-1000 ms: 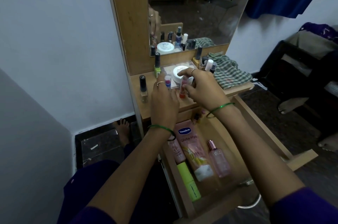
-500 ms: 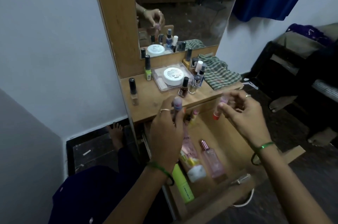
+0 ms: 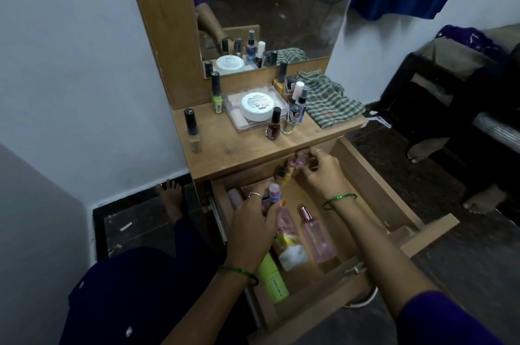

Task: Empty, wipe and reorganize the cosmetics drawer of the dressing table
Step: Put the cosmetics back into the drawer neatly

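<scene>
My left hand (image 3: 250, 228) grip holds a small pink-capped bottle (image 3: 273, 195) over the open wooden drawer (image 3: 374, 176). My right hand (image 3: 323, 173) grip pinches small nail-polish bottles (image 3: 292, 166) at the drawer's back, under the tabletop (image 3: 225, 145).

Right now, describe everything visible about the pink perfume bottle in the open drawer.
The pink perfume bottle is a slim rectangular bottle of clear, glass-looking material with pale pink contents and a shiny rose-coloured cap. It lies flat on the wooden floor of the drawer, cap pointing toward the dressing table, base toward the drawer front. It lies close beside a pink lotion tube on its left; whether they touch is unclear. Neither hand touches it.
</scene>
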